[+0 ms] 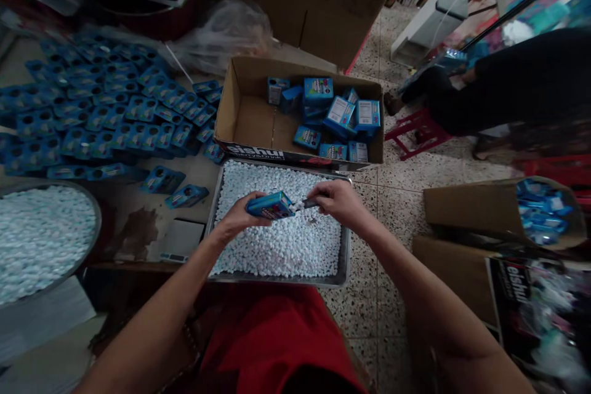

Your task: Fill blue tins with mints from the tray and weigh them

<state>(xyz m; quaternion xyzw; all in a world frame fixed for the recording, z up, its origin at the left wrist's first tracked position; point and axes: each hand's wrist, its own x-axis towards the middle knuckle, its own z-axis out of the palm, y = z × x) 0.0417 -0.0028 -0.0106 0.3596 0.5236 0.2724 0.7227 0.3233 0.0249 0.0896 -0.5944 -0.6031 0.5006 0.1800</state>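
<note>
My left hand (237,218) is closed round a small blue box (270,205), tilted on its side above the tray. My right hand (336,202) grips a dark scoop (312,202) whose end, with white pieces on it, meets the right end of the box. Below both hands lies a metal tray (345,258) heaped with small white pieces (277,252). Just beyond the tray is an open cardboard box (245,117) with several blue boxes (318,91) lying in its middle and right side.
Many blue boxes (111,135) stand in rows at the left. A round pan (98,221) of white pieces is at the near left, with a flat grey object (182,239) beside it. At the right are cartons (471,209), a pink stool (418,132) and a person in dark clothes (517,86).
</note>
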